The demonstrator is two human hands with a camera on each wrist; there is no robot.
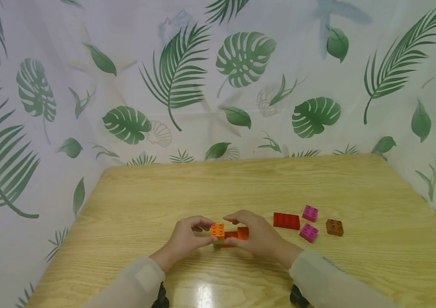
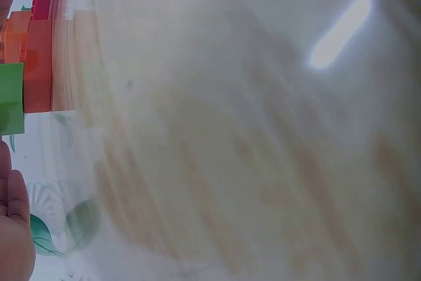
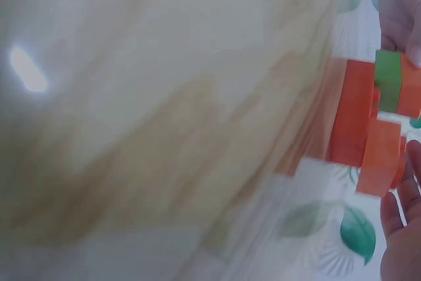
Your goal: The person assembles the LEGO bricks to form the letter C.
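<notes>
A long red brick [image 1: 231, 234] lies on the table between both hands. Over its left end sits a green brick [image 3: 388, 81], topped by an orange brick [image 1: 217, 229]. My left hand [image 1: 185, 233] pinches this orange brick between thumb and fingers from the left side. A second orange brick [image 3: 379, 157] is mounted on the red brick's right end. Around that end curves my right hand [image 1: 258, 235], thumb at the front side and index finger raised behind. In the right wrist view, the right hand's fingers [image 3: 393, 212] lie close beside the second orange brick, holding nothing.
To the right of the hands lie a separate red brick [image 1: 286, 220], two magenta bricks [image 1: 310, 213] and a brown brick [image 1: 334, 227]. A leaf-patterned cloth [image 1: 187, 85] hangs behind the wooden table [image 1: 156, 188] and along its sides.
</notes>
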